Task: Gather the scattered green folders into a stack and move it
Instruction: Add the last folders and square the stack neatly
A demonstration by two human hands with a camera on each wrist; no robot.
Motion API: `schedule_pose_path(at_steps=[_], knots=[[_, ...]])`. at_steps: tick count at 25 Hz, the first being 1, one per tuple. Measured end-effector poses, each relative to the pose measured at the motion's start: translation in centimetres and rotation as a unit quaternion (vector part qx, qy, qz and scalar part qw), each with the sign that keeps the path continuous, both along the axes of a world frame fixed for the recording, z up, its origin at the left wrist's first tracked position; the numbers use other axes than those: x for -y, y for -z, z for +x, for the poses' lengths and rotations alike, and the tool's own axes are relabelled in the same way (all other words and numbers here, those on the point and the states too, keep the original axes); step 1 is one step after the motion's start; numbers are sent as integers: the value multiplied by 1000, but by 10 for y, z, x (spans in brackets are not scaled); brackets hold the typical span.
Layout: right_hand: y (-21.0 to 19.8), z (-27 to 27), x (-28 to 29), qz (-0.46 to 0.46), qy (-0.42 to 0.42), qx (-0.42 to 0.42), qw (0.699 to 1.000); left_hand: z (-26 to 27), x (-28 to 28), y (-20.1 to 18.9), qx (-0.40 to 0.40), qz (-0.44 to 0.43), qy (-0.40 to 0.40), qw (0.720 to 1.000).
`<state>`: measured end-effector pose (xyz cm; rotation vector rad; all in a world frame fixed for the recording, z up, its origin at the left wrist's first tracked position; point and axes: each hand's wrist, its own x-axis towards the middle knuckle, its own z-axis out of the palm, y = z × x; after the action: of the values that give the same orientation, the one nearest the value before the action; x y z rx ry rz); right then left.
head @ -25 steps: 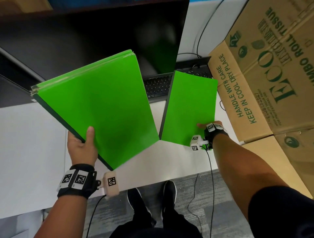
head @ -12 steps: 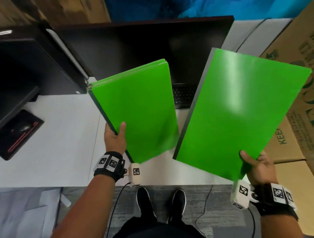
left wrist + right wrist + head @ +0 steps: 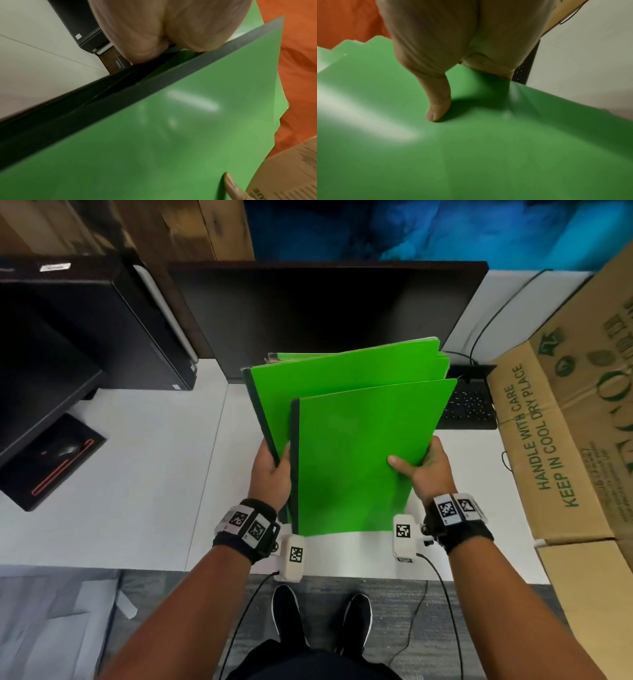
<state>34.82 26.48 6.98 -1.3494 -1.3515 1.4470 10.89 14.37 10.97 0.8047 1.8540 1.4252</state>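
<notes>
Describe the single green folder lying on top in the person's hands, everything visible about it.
The top folder is a glossy bright green sheet, plastic by its sheen, with a dark strip down its left edge. It lies tilted over the folder stack, offset toward the person, not yet squared up. The right hand pinches its right edge, thumb on its face, dimpling it there. The left hand grips the stack's left edge beside it. All are held above the white desk.
</notes>
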Motion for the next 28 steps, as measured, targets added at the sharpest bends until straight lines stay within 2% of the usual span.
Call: schedule_pose_path(at_steps=[5, 9, 13, 18, 23, 28], knots=[[-8, -23, 15, 13, 24, -21, 999, -6, 7, -13, 73, 22, -39, 996], [-19, -28, 23, 49, 41, -48, 997, -16, 6, -28, -12, 119, -16, 993], [-16, -27, 38, 56, 15, -41, 997, -10, 10, -36, -29, 134, 17, 990], [-17, -30, 42, 71, -1, -27, 997, -11, 5, -52, -32, 163, -14, 986], [-21, -36, 41, 108, 23, -41, 993, -10, -9, -67, -49, 164, -82, 982], [-14, -34, 47, 122, 35, -22, 992, -5, -4, -66, -3, 147, -102, 984]])
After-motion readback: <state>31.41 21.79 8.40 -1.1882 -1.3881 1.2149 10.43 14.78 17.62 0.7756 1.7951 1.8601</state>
